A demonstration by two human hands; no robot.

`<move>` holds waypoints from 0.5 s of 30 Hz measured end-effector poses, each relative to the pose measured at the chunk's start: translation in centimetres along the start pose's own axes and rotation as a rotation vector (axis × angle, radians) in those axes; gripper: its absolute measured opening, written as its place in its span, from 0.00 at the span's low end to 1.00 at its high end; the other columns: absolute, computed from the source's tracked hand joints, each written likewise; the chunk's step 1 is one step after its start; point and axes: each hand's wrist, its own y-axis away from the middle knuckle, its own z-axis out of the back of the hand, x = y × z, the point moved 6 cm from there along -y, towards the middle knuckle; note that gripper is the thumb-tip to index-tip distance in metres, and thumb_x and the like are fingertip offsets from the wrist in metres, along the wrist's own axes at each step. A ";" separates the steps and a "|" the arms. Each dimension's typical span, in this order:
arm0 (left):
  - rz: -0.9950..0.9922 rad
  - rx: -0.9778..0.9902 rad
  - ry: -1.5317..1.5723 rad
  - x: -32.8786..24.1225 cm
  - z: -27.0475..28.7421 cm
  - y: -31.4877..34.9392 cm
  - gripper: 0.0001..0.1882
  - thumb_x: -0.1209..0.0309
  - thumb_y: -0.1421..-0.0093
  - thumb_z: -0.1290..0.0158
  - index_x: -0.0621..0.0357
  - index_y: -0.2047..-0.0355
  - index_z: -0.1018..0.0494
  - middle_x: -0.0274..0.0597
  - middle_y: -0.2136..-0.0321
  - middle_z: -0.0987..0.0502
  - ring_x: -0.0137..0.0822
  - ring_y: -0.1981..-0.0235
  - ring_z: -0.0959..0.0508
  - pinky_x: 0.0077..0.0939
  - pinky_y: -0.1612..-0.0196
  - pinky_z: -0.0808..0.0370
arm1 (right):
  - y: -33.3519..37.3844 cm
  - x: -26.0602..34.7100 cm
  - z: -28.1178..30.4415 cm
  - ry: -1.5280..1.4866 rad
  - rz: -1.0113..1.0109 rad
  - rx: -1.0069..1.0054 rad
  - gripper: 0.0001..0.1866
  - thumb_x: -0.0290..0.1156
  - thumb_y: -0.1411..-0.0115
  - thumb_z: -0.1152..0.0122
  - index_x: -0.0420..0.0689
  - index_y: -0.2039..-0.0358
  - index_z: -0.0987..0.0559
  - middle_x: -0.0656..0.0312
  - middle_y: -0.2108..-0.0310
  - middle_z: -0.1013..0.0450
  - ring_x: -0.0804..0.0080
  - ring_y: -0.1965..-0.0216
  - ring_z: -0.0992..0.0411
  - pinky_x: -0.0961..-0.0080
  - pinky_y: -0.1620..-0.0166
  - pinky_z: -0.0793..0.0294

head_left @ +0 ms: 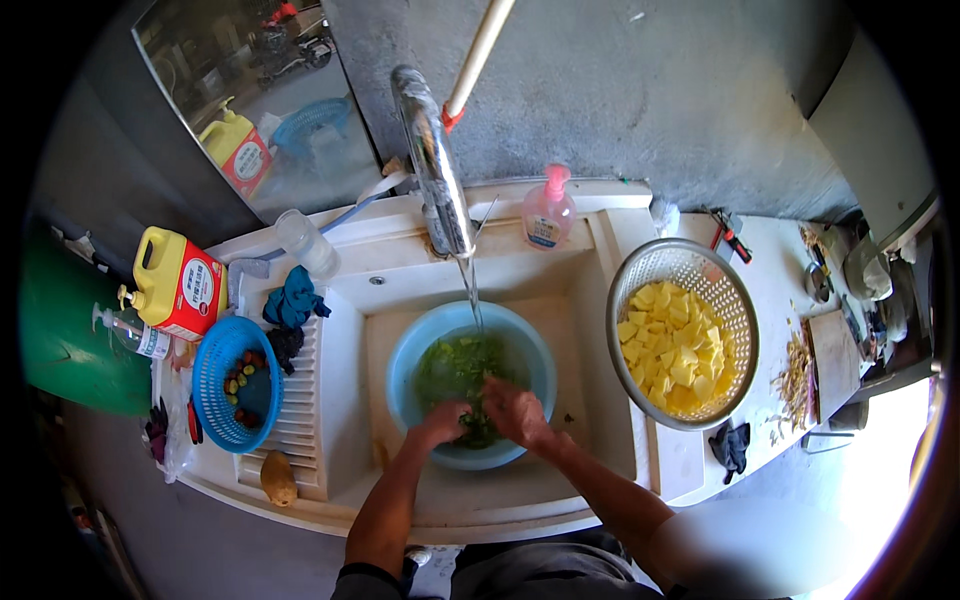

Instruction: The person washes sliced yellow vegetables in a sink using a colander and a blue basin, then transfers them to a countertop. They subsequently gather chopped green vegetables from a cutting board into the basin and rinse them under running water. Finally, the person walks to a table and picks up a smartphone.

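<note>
Leafy greens (458,362) float in water inside a light blue basin (402,340), which stands in the white sink (600,360). Water runs from the chrome faucet (440,170) into the basin's far side. My left hand (445,424) is at the near left of the basin, its curled fingers closed on greens and partly hidden by them. Close beside it on the right, my right hand (514,411) is raised slightly over the water, fingers bent together on greens. Dark green leaves (478,430) lie between the two hands.
Right of the sink stands a metal colander (740,300) of yellow cut pieces. On the left drainboard sit a blue basket (205,380) with small round fruits, a brown potato (278,478), a teal cloth (293,298) and a yellow jug (165,265). A pink pump bottle (548,212) stands behind.
</note>
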 end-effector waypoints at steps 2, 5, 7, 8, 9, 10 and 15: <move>-0.141 -0.052 -0.189 0.6 -0.6 -0.6 0.23 0.66 0.47 0.38 0.58 0.50 0.23 0.56 0.59 0.19 0.53 0.56 0.20 0.42 0.52 0.24 | -3.6 4.0 4.0 -0.167 0.018 -0.243 0.21 0.33 0.39 0.38 0.41 0.47 0.24 0.47 0.56 0.22 0.50 0.54 0.22 0.63 0.54 0.22; -0.113 -0.059 -0.181 0.5 -1.2 -0.4 0.23 0.63 0.45 0.39 0.58 0.49 0.24 0.56 0.55 0.20 0.53 0.52 0.21 0.42 0.49 0.25 | -10.0 7.5 8.1 -0.163 0.145 -0.435 0.24 0.31 0.40 0.40 0.32 0.45 0.28 0.41 0.55 0.23 0.44 0.54 0.23 0.61 0.52 0.24; -0.161 -0.083 -0.132 0.4 -1.4 -0.3 0.24 0.62 0.44 0.39 0.58 0.48 0.24 0.57 0.54 0.21 0.54 0.50 0.23 0.42 0.47 0.26 | -14.5 8.6 10.4 -0.070 0.198 -0.461 0.25 0.33 0.40 0.39 0.32 0.45 0.27 0.39 0.54 0.24 0.44 0.52 0.24 0.60 0.50 0.24; -0.206 -0.099 -0.102 -0.1 -1.3 -0.1 0.26 0.60 0.44 0.38 0.58 0.47 0.25 0.58 0.54 0.21 0.55 0.51 0.22 0.41 0.47 0.26 | -16.9 8.1 11.3 0.030 0.254 -0.467 0.26 0.35 0.40 0.38 0.32 0.45 0.28 0.37 0.54 0.24 0.44 0.51 0.24 0.61 0.50 0.24; -0.214 -0.098 -0.096 -1.4 -1.0 0.4 0.27 0.60 0.44 0.38 0.59 0.46 0.25 0.59 0.54 0.22 0.55 0.51 0.23 0.40 0.47 0.26 | -19.6 6.5 12.1 0.036 0.257 -0.444 0.27 0.36 0.41 0.37 0.32 0.46 0.27 0.37 0.55 0.24 0.44 0.52 0.24 0.61 0.51 0.24; -0.223 -0.101 -0.091 -2.6 -0.6 0.8 0.28 0.59 0.44 0.38 0.59 0.45 0.26 0.60 0.53 0.22 0.55 0.51 0.23 0.40 0.47 0.26 | -21.9 5.4 13.0 0.042 0.263 -0.422 0.28 0.38 0.42 0.36 0.31 0.46 0.27 0.36 0.57 0.24 0.44 0.53 0.23 0.61 0.52 0.24; -0.207 -0.126 0.047 0.2 -0.3 0.1 0.26 0.66 0.46 0.36 0.60 0.47 0.24 0.60 0.55 0.21 0.53 0.52 0.21 0.38 0.49 0.25 | -27.7 4.2 12.9 -0.247 0.037 -0.213 0.28 0.39 0.46 0.33 0.29 0.52 0.27 0.41 0.67 0.22 0.51 0.64 0.22 0.63 0.61 0.22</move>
